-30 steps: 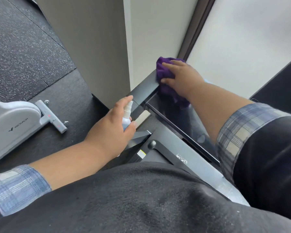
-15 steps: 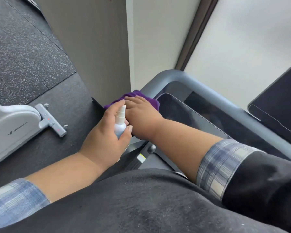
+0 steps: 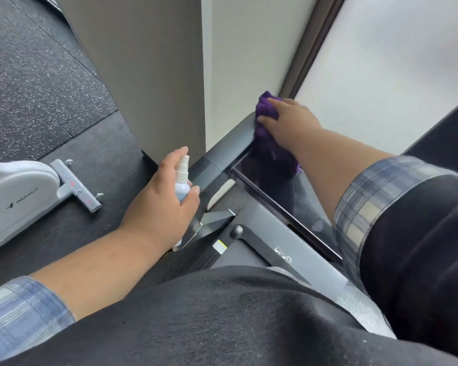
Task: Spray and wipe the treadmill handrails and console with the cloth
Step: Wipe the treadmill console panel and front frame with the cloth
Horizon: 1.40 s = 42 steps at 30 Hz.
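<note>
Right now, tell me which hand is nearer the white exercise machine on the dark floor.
Left. The left hand, holding the small white spray bottle, is just beside the white exercise machine. The right hand presses the purple cloth on the grey handrail, farther away.

Indoor gym or fitness room. Speckled black rubber flooring (image 3: 32, 83) laid in mats. Dark treadmill console (image 3: 273, 191) with grey handrail (image 3: 230, 143). White exercise machine (image 3: 16, 191) with a grey foot bar stands beside it. Frosted window (image 3: 397, 62) behind.
</note>
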Motion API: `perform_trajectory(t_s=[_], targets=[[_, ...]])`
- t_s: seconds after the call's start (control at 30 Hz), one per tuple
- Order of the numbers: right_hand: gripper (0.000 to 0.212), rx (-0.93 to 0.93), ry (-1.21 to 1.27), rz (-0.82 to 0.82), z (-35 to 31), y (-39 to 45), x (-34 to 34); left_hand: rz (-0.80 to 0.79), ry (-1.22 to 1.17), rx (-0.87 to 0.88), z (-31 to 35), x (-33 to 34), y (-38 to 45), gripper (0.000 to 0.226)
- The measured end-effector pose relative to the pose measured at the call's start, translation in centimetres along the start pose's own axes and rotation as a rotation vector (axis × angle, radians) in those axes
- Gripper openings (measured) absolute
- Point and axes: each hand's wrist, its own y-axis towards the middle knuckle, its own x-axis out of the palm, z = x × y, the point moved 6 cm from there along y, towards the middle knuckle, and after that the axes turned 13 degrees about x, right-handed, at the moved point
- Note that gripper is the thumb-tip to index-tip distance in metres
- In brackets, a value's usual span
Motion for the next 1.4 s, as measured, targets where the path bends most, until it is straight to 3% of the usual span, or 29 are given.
perform_trajectory(t_s=[0.1,0.3,0.47,0.57,0.67,0.8,1.0,1.27,1.4], targets=[[0.059,-0.035,-0.019,0.007,-1.4,-1.4,0.5,0.031,0.036,-0.061,-1.6,-1.1,-1.1,0.064],[0.060,-0.462,-0.037,-0.078,-10.2,-12.1,4.6,0.055,0.059,-0.121,-3.1,-2.0,-3.4,0.064],[0.054,-0.713,-0.142,-0.106,-14.7,-19.4,7.4,0.081,0.061,-0.119,-3.6,-2.6,-4.1,0.066],[0.045,-0.784,-0.194,-0.065,-15.7,-20.6,7.9,0.094,0.057,-0.121,-3.6,-3.0,-4.3,0.066],[0.049,-0.811,-0.174,-0.055,-15.2,-20.1,7.2,0.098,0.072,-0.104,-3.4,-3.1,-4.5,0.066],[0.060,-0.697,-0.122,-0.092,-13.8,-17.9,6.5,0.092,0.080,-0.064,-2.7,-2.9,-4.8,0.066],[0.058,-0.387,0.034,-0.093,-8.4,-10.7,3.5,0.012,0.069,-0.042,-2.1,-2.3,-5.7,0.064],[0.065,-0.067,-0.058,-0.072,-0.8,-4.3,0.9,-0.135,0.080,0.062,-0.2,-0.5,-3.7,0.062],[0.068,-0.028,-0.137,-0.009,-0.9,-5.4,1.5,-0.176,0.106,0.104,0.9,0.9,-1.9,0.063]])
